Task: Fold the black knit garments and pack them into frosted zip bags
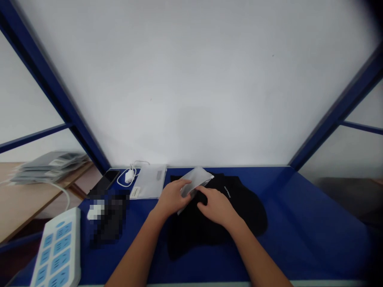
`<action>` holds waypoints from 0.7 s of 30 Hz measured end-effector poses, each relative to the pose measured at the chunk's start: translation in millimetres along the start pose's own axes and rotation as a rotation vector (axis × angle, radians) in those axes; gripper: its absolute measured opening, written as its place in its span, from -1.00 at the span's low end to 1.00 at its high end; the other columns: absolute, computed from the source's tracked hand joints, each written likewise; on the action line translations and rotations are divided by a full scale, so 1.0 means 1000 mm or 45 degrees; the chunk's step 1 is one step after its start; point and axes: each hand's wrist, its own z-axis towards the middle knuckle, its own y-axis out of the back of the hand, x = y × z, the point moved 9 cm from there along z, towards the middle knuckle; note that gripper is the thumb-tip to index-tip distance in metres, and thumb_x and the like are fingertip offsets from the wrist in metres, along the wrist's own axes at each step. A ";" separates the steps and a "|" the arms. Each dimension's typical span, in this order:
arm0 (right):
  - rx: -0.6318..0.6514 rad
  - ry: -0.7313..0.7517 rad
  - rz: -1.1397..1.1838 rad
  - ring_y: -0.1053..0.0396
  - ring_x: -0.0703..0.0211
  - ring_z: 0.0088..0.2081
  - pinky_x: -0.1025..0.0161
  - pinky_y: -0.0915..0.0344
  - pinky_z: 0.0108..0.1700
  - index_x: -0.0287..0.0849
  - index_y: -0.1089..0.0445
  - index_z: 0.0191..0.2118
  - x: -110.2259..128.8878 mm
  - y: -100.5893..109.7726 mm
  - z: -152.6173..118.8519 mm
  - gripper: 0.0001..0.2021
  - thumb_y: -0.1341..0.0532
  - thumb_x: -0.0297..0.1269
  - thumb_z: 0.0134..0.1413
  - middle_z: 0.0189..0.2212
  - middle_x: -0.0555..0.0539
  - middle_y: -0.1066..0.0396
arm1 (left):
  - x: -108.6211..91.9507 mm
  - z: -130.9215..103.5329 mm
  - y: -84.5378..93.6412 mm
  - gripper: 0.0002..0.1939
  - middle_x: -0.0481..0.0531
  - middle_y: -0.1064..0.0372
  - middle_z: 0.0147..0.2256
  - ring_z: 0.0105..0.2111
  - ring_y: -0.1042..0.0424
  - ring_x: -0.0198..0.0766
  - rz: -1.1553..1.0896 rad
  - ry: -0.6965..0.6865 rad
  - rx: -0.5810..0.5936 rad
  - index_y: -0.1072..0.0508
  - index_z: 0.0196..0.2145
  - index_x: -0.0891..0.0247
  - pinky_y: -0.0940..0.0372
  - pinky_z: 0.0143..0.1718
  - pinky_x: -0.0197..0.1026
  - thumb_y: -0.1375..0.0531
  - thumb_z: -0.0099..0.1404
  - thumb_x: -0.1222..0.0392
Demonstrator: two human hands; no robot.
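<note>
A frosted, see-through plastic zip bag (pixel 196 174) is held at a slant above a black garment (pixel 245 211). My left hand (pixel 172 197) grips the bag's left side, fingers over it and thumb on the near part. My right hand (pixel 217 205) is at the bag's right edge, its index finger bent against the edge by the zip strip; its other fingers are partly hidden. The garment lies folded on the blue tabletop (pixel 299 235) beneath both hands, with small white lettering on its upper part.
Left of the hands lie a flat packaged bag (pixel 148 181) with a label, a white charger (pixel 129 175) with cable, and a dark phone (pixel 104 182). Closer are a blurred-out dark item (pixel 112 221) and a power strip (pixel 56 251). Stacked grey packages (pixel 50 167) sit on a wooden table.
</note>
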 end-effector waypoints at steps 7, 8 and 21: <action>0.040 -0.057 -0.033 -0.48 -0.02 -0.16 0.20 -0.26 -0.18 0.06 -0.41 0.07 -0.008 -0.005 0.001 -0.55 -0.21 -0.30 0.00 -0.16 -0.09 -0.53 | 0.016 -0.001 -0.012 -0.65 0.11 -0.50 -0.04 -0.03 -0.46 0.02 0.142 0.220 0.062 -0.53 -0.05 0.15 -0.31 -0.01 -0.06 -0.22 0.19 0.16; 0.062 -0.072 -0.053 -0.48 -0.03 -0.16 0.19 -0.26 -0.18 0.07 -0.41 0.07 -0.010 -0.007 0.001 -0.56 -0.20 -0.29 0.01 -0.16 -0.10 -0.53 | 0.014 -0.002 -0.016 -0.65 0.11 -0.50 -0.03 -0.02 -0.45 0.02 0.175 0.210 0.084 -0.53 -0.05 0.15 -0.30 0.00 -0.07 -0.23 0.19 0.13; 0.170 -0.197 -0.251 -0.49 -0.04 -0.23 0.17 -0.26 -0.23 -0.04 -0.50 -0.15 -0.016 -0.013 -0.006 -0.75 -0.16 -0.21 0.07 -0.25 -0.13 -0.55 | 0.011 -0.009 -0.024 -0.60 0.08 -0.42 0.03 0.04 -0.34 0.04 0.446 0.340 0.067 -0.55 -0.08 0.08 -0.15 0.12 0.04 -0.25 0.18 -0.13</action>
